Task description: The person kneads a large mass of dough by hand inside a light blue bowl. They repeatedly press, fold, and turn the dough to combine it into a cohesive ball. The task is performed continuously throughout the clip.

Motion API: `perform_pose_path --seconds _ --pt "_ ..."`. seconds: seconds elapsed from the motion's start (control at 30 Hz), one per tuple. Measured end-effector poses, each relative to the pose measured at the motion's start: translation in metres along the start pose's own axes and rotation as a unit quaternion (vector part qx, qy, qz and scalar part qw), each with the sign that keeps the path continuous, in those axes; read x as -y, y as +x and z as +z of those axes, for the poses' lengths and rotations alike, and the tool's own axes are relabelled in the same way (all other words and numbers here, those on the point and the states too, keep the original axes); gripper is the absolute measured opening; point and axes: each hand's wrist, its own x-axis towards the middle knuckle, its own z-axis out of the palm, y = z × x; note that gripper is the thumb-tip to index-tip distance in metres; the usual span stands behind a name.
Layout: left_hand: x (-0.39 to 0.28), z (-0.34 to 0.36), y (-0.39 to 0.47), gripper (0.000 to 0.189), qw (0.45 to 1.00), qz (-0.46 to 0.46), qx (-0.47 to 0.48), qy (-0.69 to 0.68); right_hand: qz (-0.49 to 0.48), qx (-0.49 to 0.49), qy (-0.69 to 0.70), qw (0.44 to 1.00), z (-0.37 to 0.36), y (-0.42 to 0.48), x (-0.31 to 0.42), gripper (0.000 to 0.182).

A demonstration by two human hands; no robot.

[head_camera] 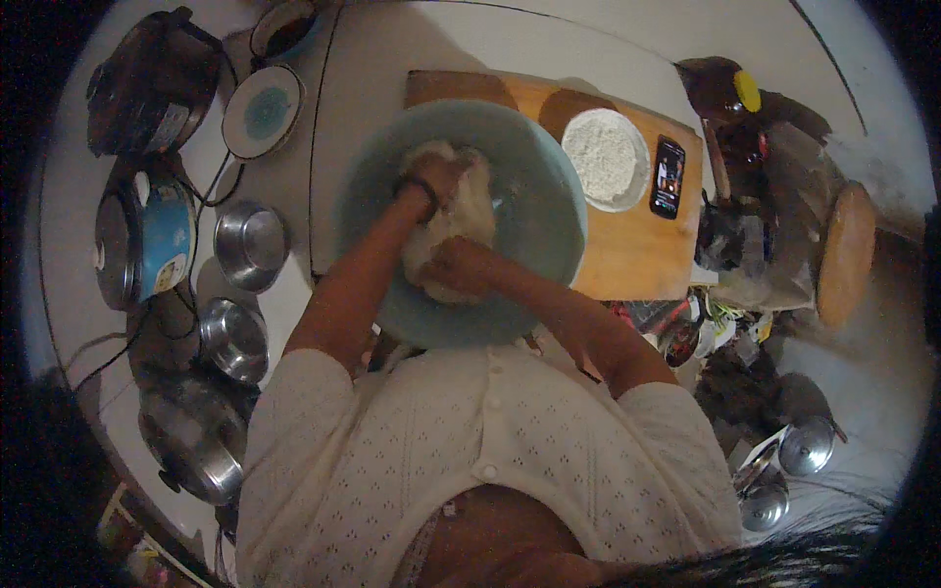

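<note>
A pale lump of dough [474,209] lies stretched out in a wide blue-green basin [540,250] in front of me. My left hand [439,176], with a dark band at its wrist, grips the far end of the dough. At the near end, my right hand [462,264] is curled onto the dough, its fingertips partly hidden. Right of the basin stands a white bowl of flour [606,158].
Under the basin and bowl is a wooden board [639,253], with a smartphone [667,176] at its right. Steel bowls [251,246], a plate [263,112], a dark electric cooker [154,84] and a blue-sided appliance [147,235] stand on the left. Cluttered items sit right.
</note>
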Motion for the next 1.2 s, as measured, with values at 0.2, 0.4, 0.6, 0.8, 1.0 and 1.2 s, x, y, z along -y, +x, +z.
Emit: perform_pose_path --seconds 0.2,0.4,0.6,0.8,1.0,1.2 --pt "0.025 -0.002 -0.043 0.045 0.962 0.025 -0.197 -0.189 0.099 0.016 0.098 0.990 -0.049 -0.026 0.002 0.040" --pt "-0.038 -0.032 -0.082 0.057 0.948 -0.211 -0.239 -0.014 0.264 -0.382 0.031 0.885 -0.088 0.008 -0.047 0.056" --pt "-0.013 0.029 -0.065 0.058 0.933 -0.177 -0.307 0.058 0.327 -0.486 -0.015 0.810 -0.075 0.053 -0.011 0.058" --pt "0.005 0.039 -0.054 0.052 0.948 -0.144 -0.276 0.066 0.265 -0.542 -0.005 0.798 -0.059 0.060 -0.030 0.050" --pt "-0.025 -0.013 -0.092 0.047 0.878 -0.006 -0.473 -0.075 0.139 -0.472 -0.027 0.870 -0.067 0.021 -0.036 0.030" --pt "-0.052 -0.067 -0.118 0.037 0.985 0.063 -0.127 0.098 -0.044 -0.447 -0.192 0.872 -0.050 -0.066 0.050 0.029"
